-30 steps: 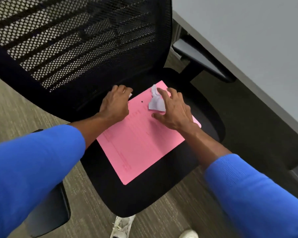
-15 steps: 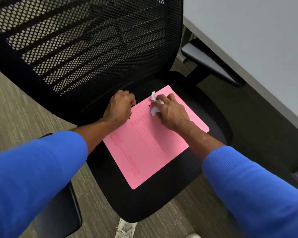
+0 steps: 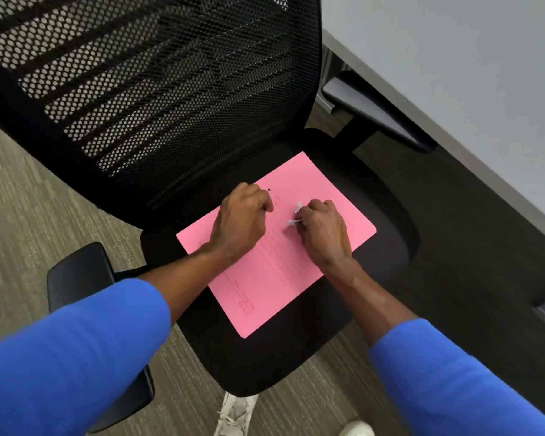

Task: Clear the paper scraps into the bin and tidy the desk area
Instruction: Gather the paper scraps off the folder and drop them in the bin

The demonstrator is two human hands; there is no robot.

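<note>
A pink folder (image 3: 274,272) lies flat on the black seat of an office chair (image 3: 296,366). My right hand (image 3: 323,234) is closed over white paper scraps (image 3: 296,215) on the folder; only small bits of white stick out past the fingers. My left hand (image 3: 241,220) is curled into a fist just to the left, over the folder's upper part. Whether it holds a scrap is hidden. A small dark dot (image 3: 268,189) shows on the folder near the left knuckles.
The chair's mesh backrest (image 3: 158,77) rises behind the hands, with armrests at the left (image 3: 79,272) and right (image 3: 375,108). A grey desk top (image 3: 453,73) runs along the right. Carpet (image 3: 19,215) lies around, and white shoes (image 3: 236,413) show below.
My right hand has closed tighter on the white scraps, so less paper shows. My left hand has moved right, onto the folder, toward the right hand.
</note>
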